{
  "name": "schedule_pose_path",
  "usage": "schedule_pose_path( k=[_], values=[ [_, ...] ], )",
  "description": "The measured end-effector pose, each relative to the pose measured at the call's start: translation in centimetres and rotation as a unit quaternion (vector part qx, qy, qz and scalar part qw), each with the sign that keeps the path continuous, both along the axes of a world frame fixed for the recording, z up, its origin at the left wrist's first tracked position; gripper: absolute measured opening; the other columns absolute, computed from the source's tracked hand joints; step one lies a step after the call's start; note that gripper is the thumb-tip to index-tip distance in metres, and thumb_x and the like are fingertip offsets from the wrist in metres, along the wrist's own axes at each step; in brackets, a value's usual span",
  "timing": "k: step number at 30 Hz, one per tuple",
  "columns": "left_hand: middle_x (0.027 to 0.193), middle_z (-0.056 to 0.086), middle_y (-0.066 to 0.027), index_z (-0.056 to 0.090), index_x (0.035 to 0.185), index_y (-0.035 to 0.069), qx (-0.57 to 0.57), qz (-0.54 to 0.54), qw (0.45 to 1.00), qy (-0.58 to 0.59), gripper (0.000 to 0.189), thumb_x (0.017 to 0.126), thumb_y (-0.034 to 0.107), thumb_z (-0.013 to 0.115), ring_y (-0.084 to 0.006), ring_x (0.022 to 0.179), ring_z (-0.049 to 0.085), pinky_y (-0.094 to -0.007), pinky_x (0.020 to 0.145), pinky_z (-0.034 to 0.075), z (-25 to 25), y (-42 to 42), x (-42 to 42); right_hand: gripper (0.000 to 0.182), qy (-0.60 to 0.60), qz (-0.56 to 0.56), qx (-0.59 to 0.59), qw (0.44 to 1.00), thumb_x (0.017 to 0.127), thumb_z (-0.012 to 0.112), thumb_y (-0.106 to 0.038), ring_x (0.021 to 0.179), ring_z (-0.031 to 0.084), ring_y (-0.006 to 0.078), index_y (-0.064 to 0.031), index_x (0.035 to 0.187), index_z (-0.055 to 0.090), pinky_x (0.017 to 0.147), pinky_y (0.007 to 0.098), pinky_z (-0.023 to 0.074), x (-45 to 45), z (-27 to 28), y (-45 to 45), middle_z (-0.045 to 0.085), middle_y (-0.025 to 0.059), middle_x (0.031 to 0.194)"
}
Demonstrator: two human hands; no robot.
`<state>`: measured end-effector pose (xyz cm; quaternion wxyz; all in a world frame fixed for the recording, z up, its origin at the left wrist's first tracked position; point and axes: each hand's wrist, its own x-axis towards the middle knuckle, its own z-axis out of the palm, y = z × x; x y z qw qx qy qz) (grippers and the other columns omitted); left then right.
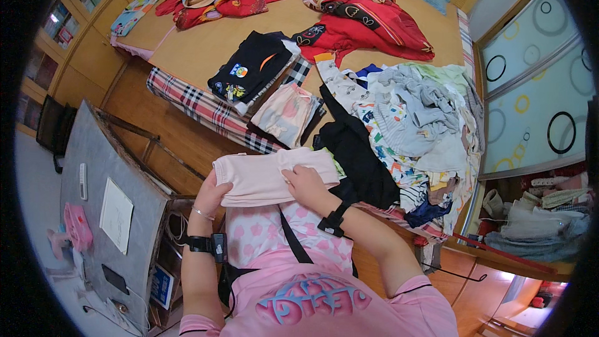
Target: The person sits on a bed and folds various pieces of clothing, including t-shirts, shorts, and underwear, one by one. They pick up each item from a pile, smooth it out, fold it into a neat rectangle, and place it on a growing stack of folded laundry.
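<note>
A pale pink garment (262, 173), folded into a long rectangle, lies across my lap against the bed's edge. My left hand (213, 194) grips its left end, thumb on top. On the upper face, the bent fingers of my right hand (304, 182) pinch the cloth. Just beyond are a stack of folded light-coloured clothes (286, 112) and a stack with a black printed garment (255, 68) on top. A black garment (353, 159) spreads to the right, touching a large heap of loose clothes (412, 112).
Red patterned bedding (374, 32) lies bunched farther back on the bed (187, 51). A grey desk (145, 187) at left carries a paper sheet (116, 215), a white remote control (83, 181) and a phone (115, 279). At right, a wardrobe (529, 112) holds more clothes.
</note>
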<state>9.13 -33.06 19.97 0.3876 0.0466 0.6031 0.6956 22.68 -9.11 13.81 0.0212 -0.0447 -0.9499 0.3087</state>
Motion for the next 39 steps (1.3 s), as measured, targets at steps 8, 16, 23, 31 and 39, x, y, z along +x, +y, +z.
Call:
schedule_pose_path(
  k=[8, 16, 23, 31, 39],
  values=[
    [0.121, 0.057, -0.0068, 0.042, 0.136, -0.001, -0.021, -0.066, 0.996, 0.058, 0.055, 0.084, 0.005, 0.059, -0.014, 0.106, 0.056, -0.0272, 0.091, 0.045, 2.9, 3.9, 0.3, 0.046, 0.138, 0.071, 0.011, 0.988, 0.077, 0.059, -0.011, 0.116, 0.051, 0.0341, -0.0071, 0.123, 0.057, 0.096, 0.0446, 0.0407, 0.2, -2.7, -0.7, 0.053, 0.0235, 0.123],
    [0.104, 0.062, -0.0043, 0.039, 0.14, 0.004, -0.084, -0.255, 0.955, 0.123, 0.057, 0.091, 0.02, 0.061, -0.0108, 0.086, 0.061, -0.0241, 0.072, 0.05, 1.1, 14.4, 2.4, 0.052, -0.061, -0.133, -0.687, 0.712, 0.098, 0.033, -0.037, 0.123, 0.05, 0.0284, -0.0048, 0.137, 0.044, 0.103, 0.0418, 0.0388, 1.7, -2.0, 4.2, 0.053, 0.0152, 0.132],
    [0.106, 0.064, -0.0081, 0.052, 0.126, 0.004, -0.137, -0.182, 0.963, 0.143, 0.037, 0.095, 0.023, 0.053, -0.0131, 0.084, 0.062, -0.0268, 0.071, 0.051, -8.2, 14.5, 3.9, 0.055, -0.119, -0.222, -0.703, 0.665, 0.097, 0.042, -0.051, 0.096, 0.065, 0.02, -0.0029, 0.122, 0.056, 0.082, 0.0331, 0.0524, 3.0, -4.4, 9.3, 0.065, 0.0082, 0.114],
    [0.079, 0.064, -0.0089, 0.062, 0.099, -0.004, -0.296, 0.0, 0.953, -0.07, 0.037, 0.087, 0.032, 0.061, -0.0218, 0.073, 0.063, -0.0329, 0.066, 0.051, -15.5, 10.7, 2.5, 0.031, -0.062, -0.316, -0.443, 0.837, 0.088, 0.06, -0.018, 0.086, 0.063, 0.0152, 0.0012, 0.112, 0.06, 0.074, 0.0284, 0.0495, 2.3, -7.1, 9.0, 0.067, 0.0084, 0.1],
    [0.101, 0.067, -0.0132, 0.058, 0.111, -0.006, -0.115, 0.04, 0.976, -0.178, 0.036, 0.094, 0.026, 0.055, -0.0235, 0.087, 0.066, -0.0338, 0.074, 0.052, -13.3, 12.4, 3.6, 0.029, -0.122, -0.326, -0.609, 0.713, 0.09, 0.061, -0.019, 0.09, 0.063, 0.0157, 0.0003, 0.112, 0.06, 0.078, 0.0283, 0.0491, 2.7, -7.9, 9.2, 0.066, 0.0088, 0.103]
  ],
)
